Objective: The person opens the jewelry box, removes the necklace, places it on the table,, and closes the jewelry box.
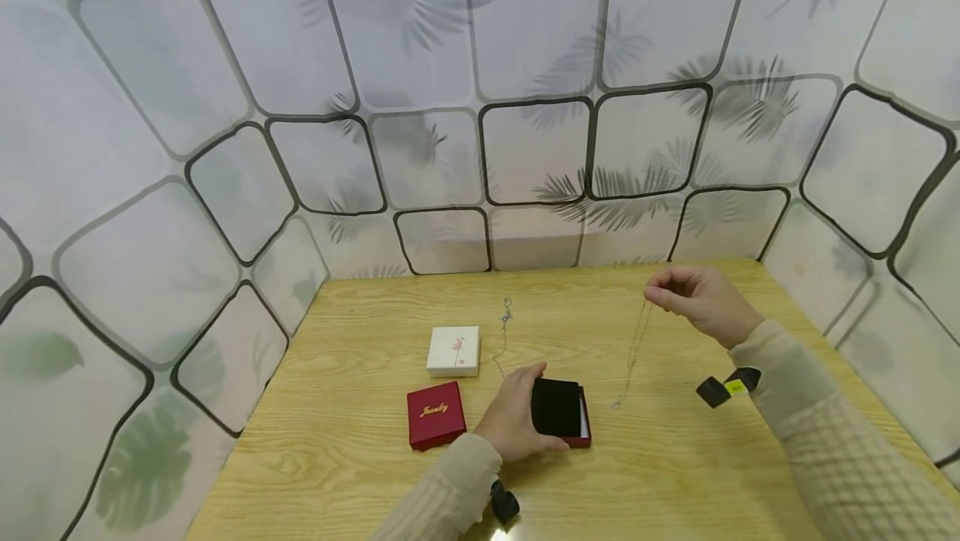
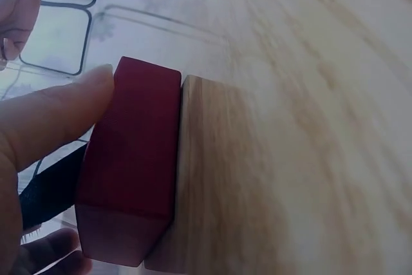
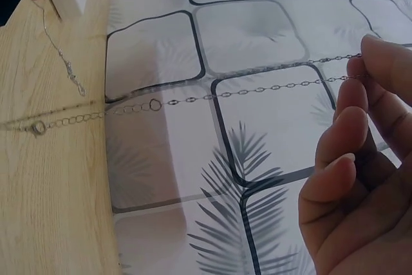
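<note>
My right hand (image 1: pixel 693 299) is raised above the table at the right, pinching a thin silver chain necklace (image 1: pixel 637 341) between thumb and fingertips. The chain hangs down in two strands, and its clasp and extender links (image 3: pixel 129 109) show in the right wrist view. My left hand (image 1: pixel 517 424) grips the red jewelry box base (image 2: pixel 132 140), thumb on the near side and fingers on the far side. A black pad (image 1: pixel 556 408) sits tilted in the base, baring a pale strip inside along the right.
The red lid marked Jewelry (image 1: pixel 437 414) lies left of my left hand. Behind it stands a white box (image 1: pixel 453 349) with a flower print. Another silver chain (image 1: pixel 505 331) lies on the wooden table (image 1: pixel 337 408), running toward my left hand. A patterned curtain (image 1: pixel 536 149) surrounds the table.
</note>
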`<state>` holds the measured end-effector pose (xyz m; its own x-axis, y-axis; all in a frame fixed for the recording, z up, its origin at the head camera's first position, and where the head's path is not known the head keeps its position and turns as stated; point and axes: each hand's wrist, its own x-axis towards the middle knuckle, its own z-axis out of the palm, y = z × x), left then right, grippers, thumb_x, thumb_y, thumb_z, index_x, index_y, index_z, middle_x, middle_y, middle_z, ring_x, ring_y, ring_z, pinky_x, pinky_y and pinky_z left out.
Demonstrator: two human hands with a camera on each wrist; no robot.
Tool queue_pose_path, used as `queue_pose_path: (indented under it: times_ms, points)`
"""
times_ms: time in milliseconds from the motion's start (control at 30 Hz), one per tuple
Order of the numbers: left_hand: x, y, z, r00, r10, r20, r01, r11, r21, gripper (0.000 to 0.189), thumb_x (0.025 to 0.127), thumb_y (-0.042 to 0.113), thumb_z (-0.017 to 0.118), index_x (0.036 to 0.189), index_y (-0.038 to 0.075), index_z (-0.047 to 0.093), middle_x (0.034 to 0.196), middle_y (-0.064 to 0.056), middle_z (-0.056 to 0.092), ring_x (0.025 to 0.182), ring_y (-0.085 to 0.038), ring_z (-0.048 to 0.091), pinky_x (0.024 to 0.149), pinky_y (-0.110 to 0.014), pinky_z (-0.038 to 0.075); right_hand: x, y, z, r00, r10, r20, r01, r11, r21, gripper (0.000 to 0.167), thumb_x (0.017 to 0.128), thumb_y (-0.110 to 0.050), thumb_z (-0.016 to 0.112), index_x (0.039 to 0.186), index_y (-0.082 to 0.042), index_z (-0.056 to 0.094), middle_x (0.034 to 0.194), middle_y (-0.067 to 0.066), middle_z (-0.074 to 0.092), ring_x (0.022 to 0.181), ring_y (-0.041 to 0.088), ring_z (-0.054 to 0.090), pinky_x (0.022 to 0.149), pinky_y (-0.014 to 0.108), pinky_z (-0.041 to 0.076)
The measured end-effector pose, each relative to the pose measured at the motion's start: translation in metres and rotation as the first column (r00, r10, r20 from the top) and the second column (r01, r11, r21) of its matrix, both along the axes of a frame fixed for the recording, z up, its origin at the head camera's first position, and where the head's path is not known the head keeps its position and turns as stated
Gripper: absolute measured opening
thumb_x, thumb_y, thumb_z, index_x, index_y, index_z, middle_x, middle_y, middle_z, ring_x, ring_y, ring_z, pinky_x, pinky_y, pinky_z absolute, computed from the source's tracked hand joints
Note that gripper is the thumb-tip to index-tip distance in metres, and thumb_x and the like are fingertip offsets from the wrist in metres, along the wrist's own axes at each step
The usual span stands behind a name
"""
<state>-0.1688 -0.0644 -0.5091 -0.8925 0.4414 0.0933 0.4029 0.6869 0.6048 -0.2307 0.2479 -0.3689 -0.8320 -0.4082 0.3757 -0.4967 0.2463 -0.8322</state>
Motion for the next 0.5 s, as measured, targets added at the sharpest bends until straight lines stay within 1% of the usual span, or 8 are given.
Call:
queue_pose_path:
  times_ms: [167, 233, 367, 500]
  points:
    - [0.0, 0.0, 0.0, 1.0, -0.004, 0.011, 0.004, 1.0, 0.004, 0.121, 0.063, 0.047, 0.088, 0.154, 0.02, 0.013, 0.148, -0.005, 0.037, 0.132, -0.019, 0.037, 0.106, -0.039, 0.038, -0.003, 0.004, -0.003, 1.0, -0.024, 0.019, 0.023, 0.999, 0.036, 0.01, 0.097, -0.007, 0.057, 0.098, -0.001, 0.065, 0.076, 0.002, 0.057, 0.061, 0.017, 0.045, 0.053, 0.031, 0.04]
    - [0.0, 0.0, 0.0, 1.0, -0.001, 0.024, 0.001, 1.0, 0.005, 0.122, 0.063, 0.045, 0.089, 0.154, 0.021, 0.012, 0.148, -0.005, 0.036, 0.132, -0.019, 0.037, 0.106, -0.039, 0.037, -0.006, 0.007, -0.005, 0.999, -0.039, 0.034, 0.037, 0.998, 0.049, 0.013, 0.098, -0.01, 0.057, 0.099, 0.0, 0.064, 0.078, 0.004, 0.058, 0.063, 0.017, 0.047, 0.055, 0.031, 0.042]
    - [0.001, -0.001, 0.0, 1.0, -0.002, 0.027, 0.002, 1.0, 0.0, 0.118, 0.063, 0.043, 0.089, 0.153, 0.017, 0.017, 0.148, -0.005, 0.036, 0.132, -0.019, 0.037, 0.106, -0.041, 0.037, -0.013, 0.011, -0.01, 0.997, -0.06, 0.057, 0.057, 0.997, 0.057, 0.018, 0.098, -0.015, 0.057, 0.1, 0.002, 0.063, 0.084, 0.008, 0.06, 0.067, 0.017, 0.052, 0.059, 0.029, 0.047]
    - [0.001, 0.0, 0.0, 1.0, -0.012, 0.022, 0.012, 1.0, -0.006, 0.11, 0.065, 0.042, 0.089, 0.15, 0.013, 0.025, 0.146, -0.004, 0.038, 0.13, -0.019, 0.04, 0.106, -0.039, 0.038, -0.02, 0.014, -0.014, 0.996, -0.066, 0.062, 0.062, 0.996, 0.067, 0.018, 0.098, -0.017, 0.057, 0.101, 0.0, 0.064, 0.086, 0.007, 0.062, 0.069, 0.017, 0.056, 0.062, 0.029, 0.049]
